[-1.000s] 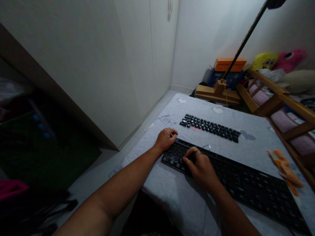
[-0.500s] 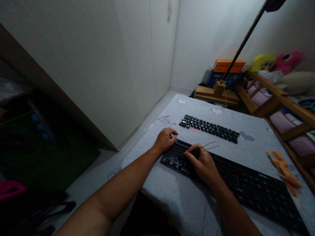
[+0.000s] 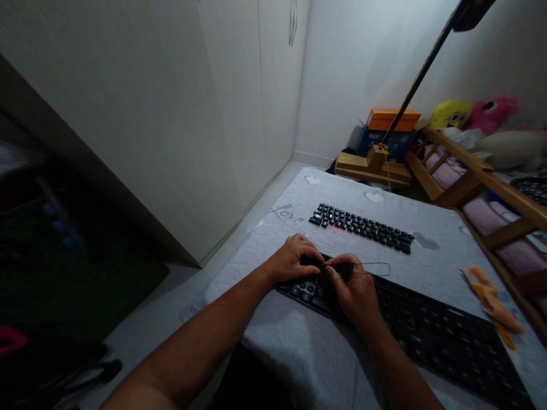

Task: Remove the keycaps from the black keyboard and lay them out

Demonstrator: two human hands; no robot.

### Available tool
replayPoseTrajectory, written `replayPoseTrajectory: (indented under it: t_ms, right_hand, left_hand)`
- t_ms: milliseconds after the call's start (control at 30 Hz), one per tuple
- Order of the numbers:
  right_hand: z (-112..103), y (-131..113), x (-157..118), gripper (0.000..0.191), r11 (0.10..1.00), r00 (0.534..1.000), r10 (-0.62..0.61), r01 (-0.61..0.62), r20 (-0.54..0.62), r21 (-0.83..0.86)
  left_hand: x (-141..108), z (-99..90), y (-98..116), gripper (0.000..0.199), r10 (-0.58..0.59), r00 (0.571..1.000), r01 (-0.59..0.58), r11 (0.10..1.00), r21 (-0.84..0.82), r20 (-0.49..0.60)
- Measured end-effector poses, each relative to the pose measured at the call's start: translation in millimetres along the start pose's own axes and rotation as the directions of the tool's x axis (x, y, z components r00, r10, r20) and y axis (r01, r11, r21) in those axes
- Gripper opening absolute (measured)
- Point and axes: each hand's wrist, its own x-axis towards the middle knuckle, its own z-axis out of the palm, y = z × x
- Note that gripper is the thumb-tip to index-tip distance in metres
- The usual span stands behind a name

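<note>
A long black keyboard (image 3: 444, 324) lies across the cloth-covered table, some keycaps still on its near left corner and bare key positions beside them. My right hand (image 3: 356, 290) is closed in a pinch on a keycap puller (image 3: 378, 267), whose thin wire loop sticks out to the right. My left hand (image 3: 297, 259) is over the keyboard's left end, thumb and forefinger closing at the puller's other end. What they pinch there is small, dark and mostly hidden. Loose black keycaps (image 3: 361, 225) lie in rows behind the keyboard.
A crumpled orange cloth (image 3: 491, 299) lies on the right of the table (image 3: 282, 336). A wooden bed rail (image 3: 491, 176) runs along the right. Behind stand a wooden stand base (image 3: 371, 165) with a dark pole and an orange box (image 3: 393, 119). A pale wardrobe (image 3: 192, 125) rises at left.
My left hand has moved right, from the keyboard's edge to the fingertips of my right hand. The puller has come up off the keys and its wire loop has turned.
</note>
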Motion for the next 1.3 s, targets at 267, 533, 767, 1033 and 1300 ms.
replayPoseTrajectory:
  t_ms: [267,533,767,1033,1300]
  right_hand:
    - [0.8,-2.0,-1.8,0.009,0.995,0.996,-0.082,0.080,-0.046,-0.051]
    - [-2.8,6.4,-0.9,0.003,0.992,0.979,-0.123,0.119,-0.164,-0.034]
    - [-3.7,-0.2,1.8,0.021,0.978,0.980,-0.195,0.191,-0.039,-0.079]
    - [-3.0,-8.5,11.5,0.013,0.963,0.979,-0.194,0.201,0.056,-0.178]
    - [-7.8,-9.8,24.2,0.007,0.930,0.969,-0.199,0.234,0.145,-0.285]
  left_hand:
    - [0.7,1.0,2.4,0.020,-0.006,1.000,0.005,1.000,-0.013,-0.019]
    - [1.2,1.8,-0.8,0.020,-0.028,0.994,0.014,0.991,-0.131,-0.109]
    - [1.4,4.3,0.1,0.020,-0.087,0.988,0.058,0.974,-0.220,-0.126]
    - [1.3,3.4,2.5,0.019,-0.117,0.985,0.079,0.961,-0.264,-0.130]
    - [1.5,3.7,1.1,0.020,-0.094,0.984,0.054,0.966,-0.253,-0.148]
